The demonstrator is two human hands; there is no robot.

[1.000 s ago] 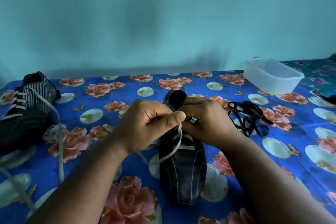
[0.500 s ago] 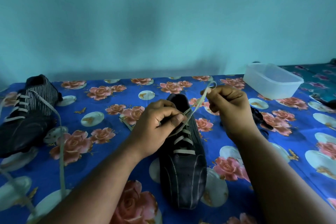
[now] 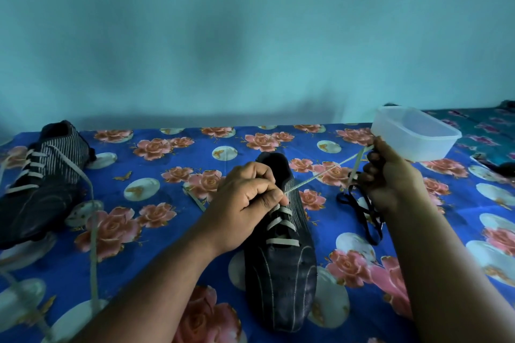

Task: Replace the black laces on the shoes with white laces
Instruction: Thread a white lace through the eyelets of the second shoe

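**Both hands on the white lace**

Our left hand (image 3: 245,198) sits on top of the black shoe (image 3: 281,253) in the middle of the bed. Its fingers are curled, and the thumb and first finger pinch the white lace (image 3: 320,174) right where it comes out of the shoe. Our right hand (image 3: 390,175) is up and off to the right of the shoe, well apart from the left hand. Its fingers are curled round the far end of the same lace. We see the lace go in a tight, straight line from one hand to the other. White lace already crosses the lower holes of this shoe, just below our left hand.

The black laces (image 3: 362,209) lie in a loose pile on the blue flower cloth (image 3: 156,175), under our right wrist. A second shoe (image 3: 39,184) with white lace lies far to the left. A clear plastic box (image 3: 415,133) stands behind our right hand.
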